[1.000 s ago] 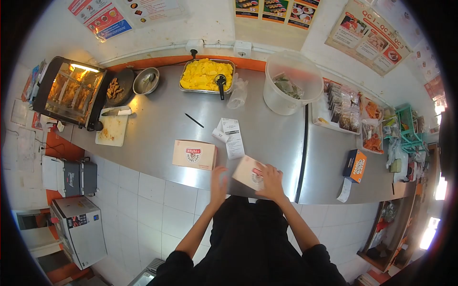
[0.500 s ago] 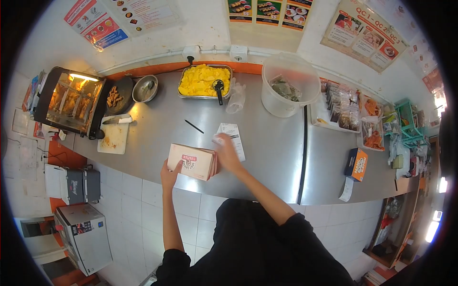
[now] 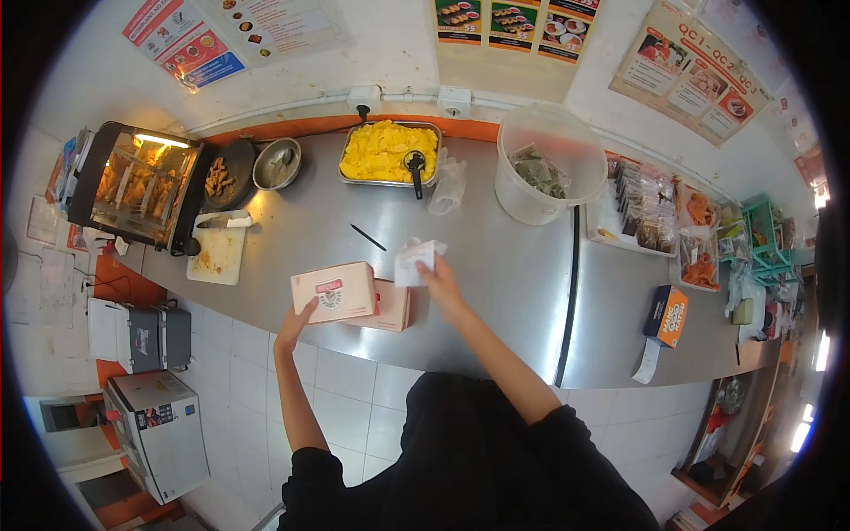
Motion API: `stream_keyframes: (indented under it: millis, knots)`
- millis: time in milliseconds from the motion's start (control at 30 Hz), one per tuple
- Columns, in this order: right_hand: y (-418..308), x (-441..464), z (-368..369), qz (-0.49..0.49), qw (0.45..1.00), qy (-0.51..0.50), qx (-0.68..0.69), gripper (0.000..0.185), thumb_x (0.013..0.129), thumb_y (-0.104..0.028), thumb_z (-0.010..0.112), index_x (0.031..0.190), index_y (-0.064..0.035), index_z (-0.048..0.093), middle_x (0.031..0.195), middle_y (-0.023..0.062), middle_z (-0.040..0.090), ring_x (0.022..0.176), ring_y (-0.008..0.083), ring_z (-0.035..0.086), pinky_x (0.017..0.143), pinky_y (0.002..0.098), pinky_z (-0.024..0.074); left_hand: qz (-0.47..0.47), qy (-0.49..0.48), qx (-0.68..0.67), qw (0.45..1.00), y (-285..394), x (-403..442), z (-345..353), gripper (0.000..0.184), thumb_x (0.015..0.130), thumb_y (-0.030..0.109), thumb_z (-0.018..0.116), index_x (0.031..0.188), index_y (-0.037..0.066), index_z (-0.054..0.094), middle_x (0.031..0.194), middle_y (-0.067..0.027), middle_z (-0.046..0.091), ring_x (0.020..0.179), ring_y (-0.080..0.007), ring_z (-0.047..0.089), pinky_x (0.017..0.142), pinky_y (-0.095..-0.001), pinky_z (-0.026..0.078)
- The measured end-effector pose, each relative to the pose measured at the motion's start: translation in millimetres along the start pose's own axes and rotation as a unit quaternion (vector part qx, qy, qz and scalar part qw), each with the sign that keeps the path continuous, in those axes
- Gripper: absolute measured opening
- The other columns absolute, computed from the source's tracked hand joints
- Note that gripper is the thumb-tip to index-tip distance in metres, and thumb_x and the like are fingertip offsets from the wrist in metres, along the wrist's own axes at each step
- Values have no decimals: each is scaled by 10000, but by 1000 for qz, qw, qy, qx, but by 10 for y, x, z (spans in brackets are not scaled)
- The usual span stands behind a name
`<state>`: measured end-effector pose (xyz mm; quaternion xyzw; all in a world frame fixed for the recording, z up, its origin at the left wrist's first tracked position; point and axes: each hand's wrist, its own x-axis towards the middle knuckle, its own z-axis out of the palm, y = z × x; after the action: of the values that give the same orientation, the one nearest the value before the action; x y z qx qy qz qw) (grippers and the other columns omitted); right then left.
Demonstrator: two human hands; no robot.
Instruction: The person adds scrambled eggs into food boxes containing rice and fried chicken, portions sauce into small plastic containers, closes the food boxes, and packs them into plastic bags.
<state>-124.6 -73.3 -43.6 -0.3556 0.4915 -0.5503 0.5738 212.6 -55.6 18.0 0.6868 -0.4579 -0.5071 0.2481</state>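
Observation:
My left hand point(image 3: 296, 324) grips a pale pink printed cardboard box point(image 3: 354, 285) by its left end, thumb on top. A second cardboard box point(image 3: 395, 308) rests on the counter, partly covered by the first. Between the fingers of my right hand point(image 3: 442, 287) is a white paper slip point(image 3: 411, 265), held above the counter just right of the boxes. The slip looks bent and slightly blurred. Beyond the boxes lies a thin black pen point(image 3: 367, 237).
A tray of yellow food point(image 3: 390, 152) stands at the back, beside a plastic tub point(image 3: 547, 168). Leftward are a cutting board with a knife point(image 3: 217, 252), a metal bowl point(image 3: 277, 165) and a lit food warmer point(image 3: 137, 186). An orange-and-black box point(image 3: 666, 316) sits on the right.
The upper box has shifted left, uncovering part of the box beneath it. My right hand has lifted the paper slip off the counter. The view has turned slightly.

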Motion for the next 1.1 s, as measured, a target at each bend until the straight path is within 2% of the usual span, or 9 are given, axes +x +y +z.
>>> stream_keyframes:
  millis: [100,267,400,500,667,833,900,967,1100]
  knots:
    - [-47,-365,312,103,993,-10,47,336,952,-194,604,1215,6,541,1061,105,670,936,154,640,784,301,528,1,11,-178,984,-148,-75,-137,713,901,438,642,1411,1,404,1320,-104,548,1199,-186,514,997,-323,406]
    - [333,-819,606,199,978,-56,19,359,911,-217,671,1155,24,563,962,111,686,839,118,656,565,241,532,-23,-33,-132,990,30,-81,-71,739,904,431,642,1431,2,351,1346,-114,515,1213,-184,500,1019,-337,397]
    - [654,-906,388,213,930,-257,-155,393,865,-300,703,1103,1,614,943,77,689,851,136,660,710,273,536,-73,-105,144,981,61,128,163,754,894,406,659,1428,-9,326,1355,-138,489,1225,-186,484,1032,-338,388]
    - [764,-734,3,292,851,-385,-204,389,881,-352,670,1074,-16,632,926,44,682,844,138,653,761,287,520,-83,-30,99,991,-303,245,172,784,884,376,676,1439,-14,284,1369,-157,456,1253,-181,451,1052,-319,365]
    - [651,-463,-53,250,968,-5,-36,585,943,-548,482,1216,-34,548,1150,106,602,1044,180,580,869,355,489,-72,-224,-40,971,-204,387,108,815,901,407,644,1472,3,226,1418,-143,418,1305,-220,412,1110,-358,314]
    - [1483,-49,183,275,950,-115,88,739,919,-680,399,1372,-96,385,1339,101,471,1221,237,459,935,454,458,-131,-284,-257,915,-523,620,56,786,930,599,470,1455,33,322,1410,-101,478,1278,-258,470,1075,-401,379]
    - [2008,61,595,252,959,107,77,935,847,-747,462,1368,20,341,1365,201,398,1241,297,456,1026,416,400,-188,-261,-389,863,-616,754,59,764,940,614,422,1461,63,331,1411,-97,475,1263,-266,485,1060,-437,403]
    - [1665,-28,531,273,958,62,61,939,857,-763,393,1432,-25,322,1459,202,339,1312,344,401,1061,438,362,-132,-194,-300,925,-1386,1074,179,692,941,602,428,1385,72,448,1330,-120,551,1163,-303,568,960,-489,486]
    - [1502,-105,206,288,955,31,57,817,908,-705,323,1435,-82,374,1470,216,350,1345,339,372,1102,425,307,-168,-260,-282,908,-1135,846,523,705,914,625,414,1356,79,472,1289,-140,585,1124,-376,593,807,-670,498]
